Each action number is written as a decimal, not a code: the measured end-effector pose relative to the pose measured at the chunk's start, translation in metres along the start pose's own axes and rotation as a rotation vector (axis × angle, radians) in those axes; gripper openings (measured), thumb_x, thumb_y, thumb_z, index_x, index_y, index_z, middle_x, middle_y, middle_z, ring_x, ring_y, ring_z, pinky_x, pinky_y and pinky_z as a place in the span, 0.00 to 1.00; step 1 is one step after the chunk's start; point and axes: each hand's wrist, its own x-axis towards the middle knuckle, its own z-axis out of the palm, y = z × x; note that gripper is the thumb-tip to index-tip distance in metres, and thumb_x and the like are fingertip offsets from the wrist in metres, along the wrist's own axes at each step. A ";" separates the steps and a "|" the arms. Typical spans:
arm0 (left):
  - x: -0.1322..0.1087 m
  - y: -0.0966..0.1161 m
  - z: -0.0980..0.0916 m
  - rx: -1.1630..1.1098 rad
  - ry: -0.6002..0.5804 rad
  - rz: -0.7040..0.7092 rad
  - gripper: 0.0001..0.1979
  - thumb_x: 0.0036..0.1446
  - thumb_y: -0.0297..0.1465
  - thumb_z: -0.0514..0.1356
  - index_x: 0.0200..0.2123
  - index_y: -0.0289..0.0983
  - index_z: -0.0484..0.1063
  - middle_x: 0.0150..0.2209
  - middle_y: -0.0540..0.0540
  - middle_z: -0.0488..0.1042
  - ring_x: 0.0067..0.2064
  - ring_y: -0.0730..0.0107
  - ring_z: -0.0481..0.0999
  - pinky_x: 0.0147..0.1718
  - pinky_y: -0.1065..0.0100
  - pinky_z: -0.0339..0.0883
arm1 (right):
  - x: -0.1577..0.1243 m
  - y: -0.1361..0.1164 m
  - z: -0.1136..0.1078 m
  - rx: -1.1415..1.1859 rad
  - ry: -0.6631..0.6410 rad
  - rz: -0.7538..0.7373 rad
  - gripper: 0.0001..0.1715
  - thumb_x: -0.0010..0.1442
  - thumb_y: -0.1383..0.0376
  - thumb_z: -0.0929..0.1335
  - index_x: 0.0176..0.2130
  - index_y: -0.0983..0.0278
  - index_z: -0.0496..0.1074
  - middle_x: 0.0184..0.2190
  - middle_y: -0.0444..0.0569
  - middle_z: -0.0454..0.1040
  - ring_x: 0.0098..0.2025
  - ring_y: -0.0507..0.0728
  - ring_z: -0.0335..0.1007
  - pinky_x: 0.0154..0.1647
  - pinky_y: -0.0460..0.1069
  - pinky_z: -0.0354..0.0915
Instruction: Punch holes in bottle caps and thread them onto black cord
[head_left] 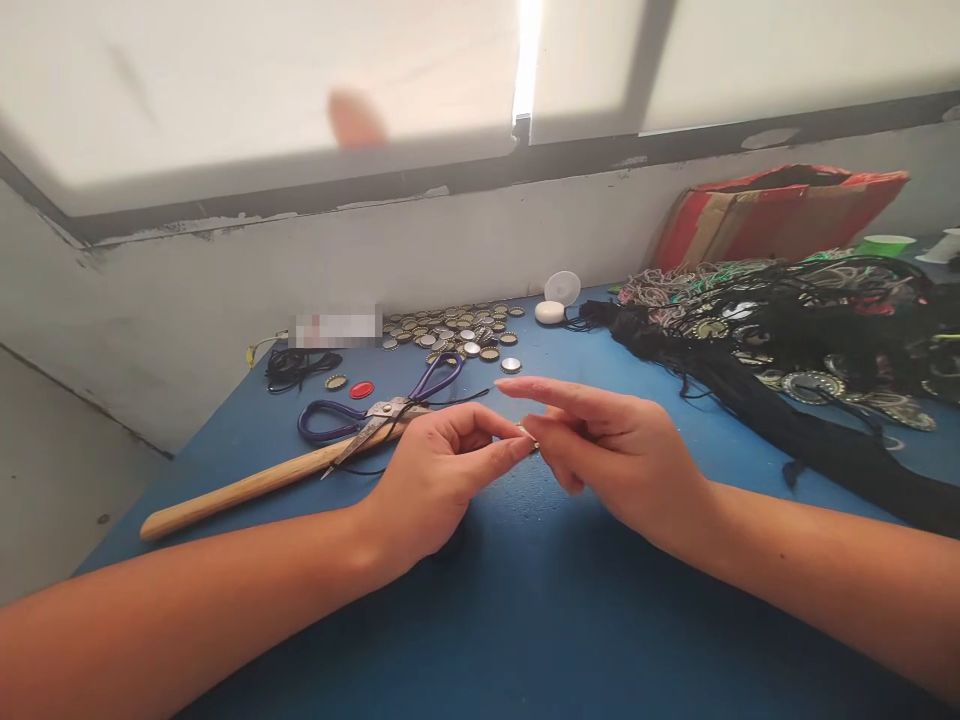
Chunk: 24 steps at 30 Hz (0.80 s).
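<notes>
My left hand (446, 460) and my right hand (611, 440) meet over the blue table. Between their pinched fingertips is a small bottle cap (534, 446), mostly hidden by the fingers. The thumb and index finger of my left hand press on its near side. On the other side my right hand grips it, its index finger stretched out to the left. A thin black cord (474, 394) runs behind my left hand, and its end lies near that index fingertip. Scissors (386, 410) with blue handles rest across a wooden stick (255, 492) just beyond my left hand.
Several loose bottle caps (450, 330) lie by the wall, with a red cap (361, 390) and a bundle of black cord (300, 368) to the left. Black strands (750, 400) and capped cords pile up at right, before a red-brown box (780, 215). A white round object (550, 313) stands at the back.
</notes>
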 end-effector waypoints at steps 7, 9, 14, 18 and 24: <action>0.001 0.001 -0.003 -0.029 0.109 -0.028 0.10 0.55 0.36 0.66 0.29 0.35 0.72 0.22 0.55 0.65 0.21 0.85 0.52 0.24 0.75 0.52 | 0.004 0.006 -0.002 -0.261 0.092 -0.298 0.25 0.56 0.74 0.68 0.54 0.62 0.68 0.42 0.47 0.70 0.45 0.52 0.67 0.47 0.51 0.68; 0.001 0.000 -0.003 -0.023 0.087 -0.030 0.10 0.55 0.36 0.66 0.29 0.35 0.72 0.20 0.56 0.62 0.21 0.85 0.50 0.24 0.74 0.51 | 0.003 0.007 -0.002 -0.249 0.056 -0.315 0.25 0.57 0.76 0.67 0.53 0.61 0.68 0.39 0.45 0.70 0.41 0.50 0.68 0.45 0.49 0.69; 0.001 -0.001 -0.003 -0.002 0.049 -0.047 0.11 0.55 0.37 0.66 0.29 0.35 0.72 0.20 0.56 0.60 0.21 0.84 0.49 0.24 0.74 0.49 | 0.001 0.005 -0.003 -0.301 0.057 -0.331 0.23 0.57 0.78 0.65 0.50 0.61 0.70 0.31 0.41 0.70 0.33 0.47 0.68 0.35 0.45 0.67; 0.001 0.000 -0.003 0.009 0.043 -0.071 0.12 0.55 0.38 0.65 0.30 0.35 0.71 0.20 0.56 0.60 0.22 0.83 0.50 0.23 0.74 0.49 | 0.001 0.005 -0.004 -0.365 0.078 -0.314 0.21 0.55 0.77 0.66 0.47 0.61 0.72 0.29 0.40 0.70 0.31 0.47 0.68 0.33 0.45 0.66; 0.001 0.000 -0.003 0.015 0.053 -0.085 0.13 0.55 0.39 0.65 0.30 0.34 0.70 0.20 0.56 0.59 0.22 0.83 0.49 0.23 0.74 0.47 | 0.003 0.008 -0.003 -0.301 0.028 -0.341 0.25 0.55 0.78 0.65 0.51 0.62 0.69 0.35 0.44 0.70 0.36 0.49 0.68 0.37 0.47 0.69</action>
